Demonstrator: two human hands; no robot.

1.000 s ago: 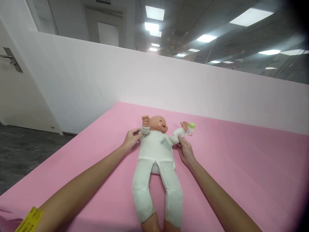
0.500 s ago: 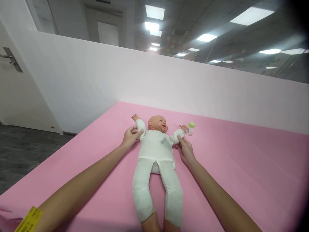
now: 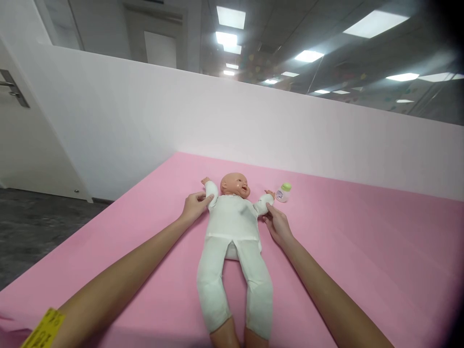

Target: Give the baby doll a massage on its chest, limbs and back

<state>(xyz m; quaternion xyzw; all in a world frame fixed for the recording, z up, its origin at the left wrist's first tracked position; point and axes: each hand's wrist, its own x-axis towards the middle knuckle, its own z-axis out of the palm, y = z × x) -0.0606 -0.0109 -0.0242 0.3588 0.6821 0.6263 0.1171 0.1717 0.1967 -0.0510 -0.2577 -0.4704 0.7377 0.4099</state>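
Observation:
A baby doll [image 3: 232, 227] in a white one-piece suit lies on its back on the pink mat [image 3: 362, 251], head toward the far wall. My left hand [image 3: 194, 207] grips the doll's arm on the left side, near the shoulder. My right hand [image 3: 277, 224] holds the doll's other arm at the sleeve. Both doll arms are spread out to the sides. A small bottle [image 3: 283, 192] with a green cap stands just beyond the doll's right-side hand, apart from my fingers.
A low white partition wall [image 3: 253, 130] runs behind the mat. At the far left stands a white door with a metal handle [image 3: 10, 87], and dark floor [image 3: 32, 227] lies beside the mat's left edge. A yellow band [image 3: 43, 328] is on my left wrist.
The doll's arm under my left hand has gone from raised and bent to lying out sideways. Its other arm has lowered a little, away from the bottle.

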